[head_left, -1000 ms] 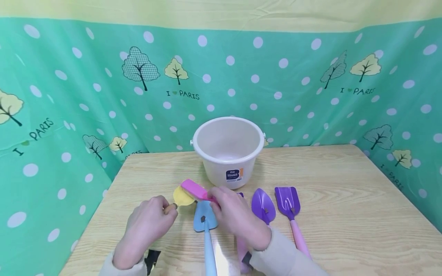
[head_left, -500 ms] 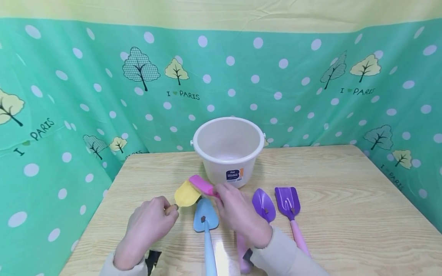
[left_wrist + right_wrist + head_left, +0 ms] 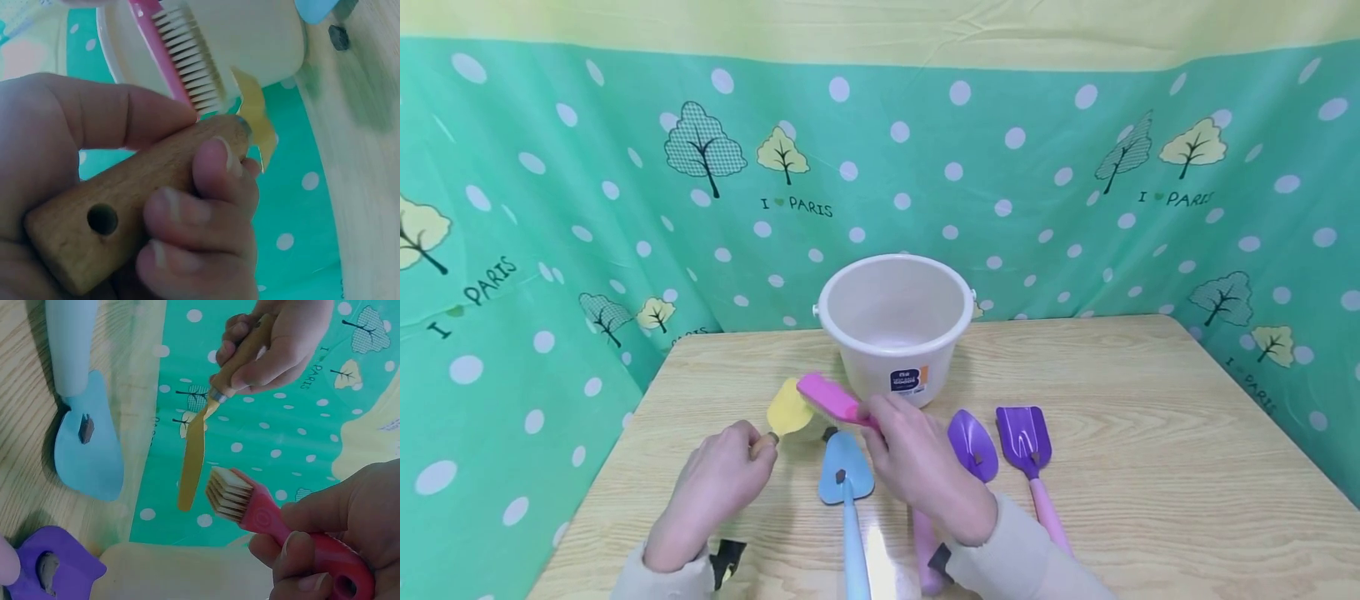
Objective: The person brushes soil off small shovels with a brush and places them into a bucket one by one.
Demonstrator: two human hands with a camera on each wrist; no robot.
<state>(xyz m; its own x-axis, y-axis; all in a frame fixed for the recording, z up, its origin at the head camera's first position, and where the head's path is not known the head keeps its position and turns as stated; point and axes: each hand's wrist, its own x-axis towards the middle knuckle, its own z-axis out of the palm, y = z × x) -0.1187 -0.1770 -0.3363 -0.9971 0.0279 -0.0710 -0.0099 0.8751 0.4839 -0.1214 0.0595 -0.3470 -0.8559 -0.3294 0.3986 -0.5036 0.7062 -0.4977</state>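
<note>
My left hand (image 3: 718, 475) grips the wooden handle (image 3: 137, 194) of a small trowel with a yellow blade (image 3: 787, 408). In the right wrist view the yellow blade (image 3: 192, 462) is seen nearly edge-on. A pink brush (image 3: 831, 397) with pale bristles (image 3: 226, 494) is held in my right hand (image 3: 917, 467), its fingers curled round the handle. The bristles are right beside the trowel blade. Below both lies a light blue shovel (image 3: 847, 458) with a small dark lump (image 3: 840, 476) on it. Another dark lump (image 3: 830, 433) is at the tip of its blade.
A white bucket (image 3: 895, 371) stands behind the hands. To the right lie a purple pointed trowel (image 3: 972, 442) and a purple square shovel (image 3: 1025, 433), each bearing a small lump. A pink-purple handle (image 3: 927, 542) lies partly under my right arm. A dotted curtain (image 3: 880, 167) hangs behind.
The brush has shifted across the yellow blade, right and then back left and up. The trowel has turned and moved slightly left and up. The dark lump behind the blue shovel shows more plainly.
</note>
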